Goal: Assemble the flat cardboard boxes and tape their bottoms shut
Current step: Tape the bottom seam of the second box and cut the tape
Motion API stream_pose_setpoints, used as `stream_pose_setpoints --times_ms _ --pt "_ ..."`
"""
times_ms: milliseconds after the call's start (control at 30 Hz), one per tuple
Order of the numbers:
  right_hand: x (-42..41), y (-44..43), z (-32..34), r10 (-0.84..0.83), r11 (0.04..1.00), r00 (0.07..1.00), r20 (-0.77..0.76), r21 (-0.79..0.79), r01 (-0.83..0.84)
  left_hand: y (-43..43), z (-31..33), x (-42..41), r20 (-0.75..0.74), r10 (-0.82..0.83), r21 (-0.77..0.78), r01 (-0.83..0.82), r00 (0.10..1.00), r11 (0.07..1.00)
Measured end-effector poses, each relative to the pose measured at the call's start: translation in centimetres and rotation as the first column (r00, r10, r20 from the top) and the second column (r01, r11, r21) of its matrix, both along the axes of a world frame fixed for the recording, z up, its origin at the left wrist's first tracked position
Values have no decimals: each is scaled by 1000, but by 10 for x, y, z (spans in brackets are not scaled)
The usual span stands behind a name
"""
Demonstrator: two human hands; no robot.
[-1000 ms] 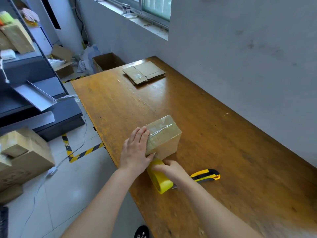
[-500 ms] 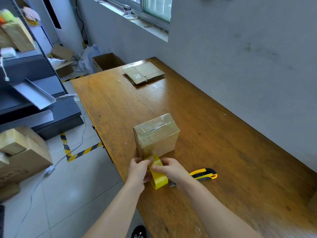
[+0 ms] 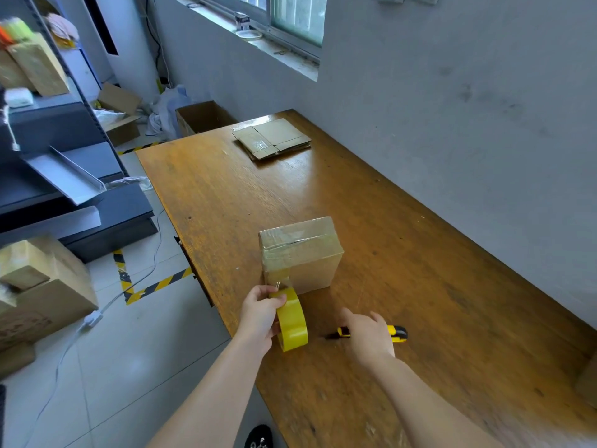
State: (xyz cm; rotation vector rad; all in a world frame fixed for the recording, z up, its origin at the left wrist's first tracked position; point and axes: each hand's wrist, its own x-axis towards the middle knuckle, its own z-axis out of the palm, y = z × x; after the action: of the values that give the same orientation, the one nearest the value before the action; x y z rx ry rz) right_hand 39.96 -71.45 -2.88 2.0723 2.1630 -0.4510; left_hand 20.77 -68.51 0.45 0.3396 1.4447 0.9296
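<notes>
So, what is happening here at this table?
A person is taping a cardboard box on a wooden table. The left hand grips a yellow tape roll, and a strip of tape runs from it up to the box's near side. The right hand hovers open over a yellow knife on the table, probably to cut the strip. The box's upper face is already taped. Flat boxes lie stacked at the far end.

Taped brown box, flat boxes beyond
</notes>
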Motion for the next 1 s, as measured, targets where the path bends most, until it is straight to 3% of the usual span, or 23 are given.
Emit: stream_pose_setpoints --times_ms 133,200,267,367,500,633,1000 --pt "-12 5 23 -3 963 945 -328 253 91 3 2 -2 54 -4 -8 4 999 1000" --pt "-26 13 37 95 931 922 -375 361 51 3 2 -3 52 -9 -5 10 999 1000" --pt "-39 24 47 185 913 936 -299 404 -51 4 1 -4 37 -13 2 13 999 1000" --pt "-50 35 56 268 862 961 -69 464 -207 5 0 -5 -9 -15 17 16 1000 1000" --pt "-58 40 63 301 839 940 159 426 -340 8 -2 -8 -62 -36 34 38 997 999" --pt "-68 44 71 269 839 928 258 411 -357 9 -3 -8 -84 -49 43 52 995 998" --pt "-84 50 68 279 807 901 332 428 -408 14 -2 -14 -169 -108 55 119 980 991"
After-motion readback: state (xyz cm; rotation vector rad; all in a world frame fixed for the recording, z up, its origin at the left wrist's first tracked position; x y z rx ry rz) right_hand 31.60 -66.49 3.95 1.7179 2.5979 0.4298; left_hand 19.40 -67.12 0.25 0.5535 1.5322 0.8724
